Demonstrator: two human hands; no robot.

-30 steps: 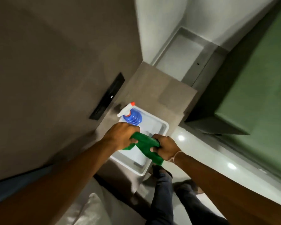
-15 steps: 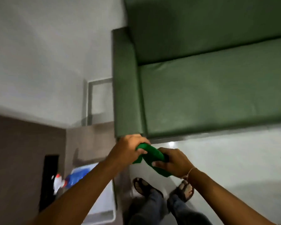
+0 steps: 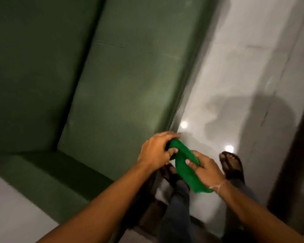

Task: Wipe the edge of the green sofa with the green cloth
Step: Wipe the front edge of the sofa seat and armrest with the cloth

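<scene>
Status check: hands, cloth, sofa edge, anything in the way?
Left hand and right hand both gripping green cloth. Cloth off the green sofa, wiping not started. Nothing blocking.

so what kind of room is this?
Probably an indoor sitting room or lounge: a green sofa with a long seat cushion, and a glossy pale tiled floor reflecting ceiling lights. Nothing else narrows it down.

Probably a home living room, though the view is blurred: a green upholstered sofa [image 3: 123, 81] stands on a glossy pale tiled floor [image 3: 235, 71].
</scene>
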